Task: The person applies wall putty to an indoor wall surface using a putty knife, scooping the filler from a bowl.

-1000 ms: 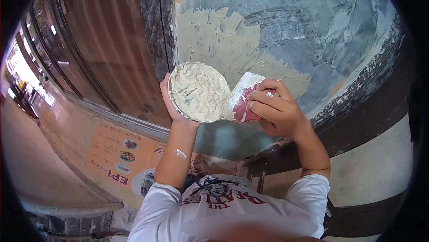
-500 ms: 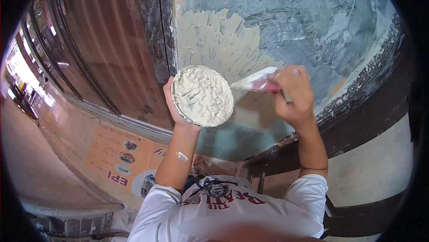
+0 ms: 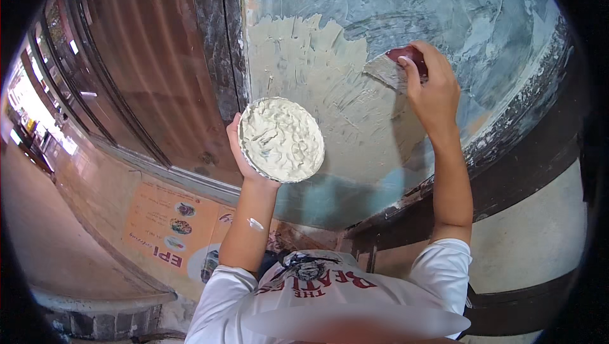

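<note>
My left hand (image 3: 238,148) grips a round container of cream-coloured putty (image 3: 282,139) from its left side and below, with the open top facing me. The fingers beneath it are hidden. In my right hand (image 3: 434,90) is a putty knife (image 3: 388,70) with a dark red handle, its wide blade smeared with putty and held against the wall (image 3: 438,1). A cream coat of putty (image 3: 317,58) covers the wall's left part, and the blade lies at that coat's right edge. Bluish-grey streaked surface shows above and to the right.
Left of the wall stand a dark door frame (image 3: 219,33) and a brown panel (image 3: 143,39). An orange printed banner (image 3: 168,220) lies lower left. A dark beam (image 3: 526,166) curves along the right, beside a pale surface (image 3: 539,230).
My right hand has moved up with the putty knife, from beside the container to the wall, and the blade now meets the surface. The container has shifted slightly left and down.
</note>
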Motion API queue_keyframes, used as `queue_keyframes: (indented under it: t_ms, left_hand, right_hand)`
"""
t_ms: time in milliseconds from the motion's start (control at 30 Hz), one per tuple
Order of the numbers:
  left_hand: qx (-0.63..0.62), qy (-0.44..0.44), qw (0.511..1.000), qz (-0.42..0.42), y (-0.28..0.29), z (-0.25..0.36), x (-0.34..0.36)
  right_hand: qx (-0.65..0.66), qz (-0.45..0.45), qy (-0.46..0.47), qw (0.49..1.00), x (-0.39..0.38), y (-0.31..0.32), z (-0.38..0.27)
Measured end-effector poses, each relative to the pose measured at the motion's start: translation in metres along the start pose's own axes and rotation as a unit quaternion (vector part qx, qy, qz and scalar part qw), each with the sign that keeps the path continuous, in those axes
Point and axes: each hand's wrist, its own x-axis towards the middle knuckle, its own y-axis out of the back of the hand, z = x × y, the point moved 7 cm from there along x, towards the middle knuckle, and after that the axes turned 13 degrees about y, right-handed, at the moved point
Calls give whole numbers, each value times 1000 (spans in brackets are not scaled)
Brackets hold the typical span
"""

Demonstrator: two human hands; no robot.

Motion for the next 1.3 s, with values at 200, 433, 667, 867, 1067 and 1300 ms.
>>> queue_keyframes:
  t_ms: [200, 433, 667, 867, 1067, 1300]
  left_hand:
    - [-5, -6, 1000, 26, 8, 2, 0]
    - [-24, -11, 1000, 3, 12, 6, -2]
    - [-6, -15, 999, 37, 14, 7, -2]
    - [23, -18, 997, 75, 9, 7, -6]
    - [12, -15, 999, 44, 8, 8, -7]
    - [1, 5, 1000, 12, 16, 7, -5]
  right_hand:
    - [-53, -2, 22, 998, 12, -1, 6]
    - [-2, -31, -2, 1000, 0, -9, 0]
    - [-15, 21, -21, 999, 16, 0, 22]
    - [4, -14, -1, 1000, 0, -11, 5]
    - [-11, 31, -77, 997, 20, 1, 26]
    - [9, -34, -45, 998, 0, -13, 10]
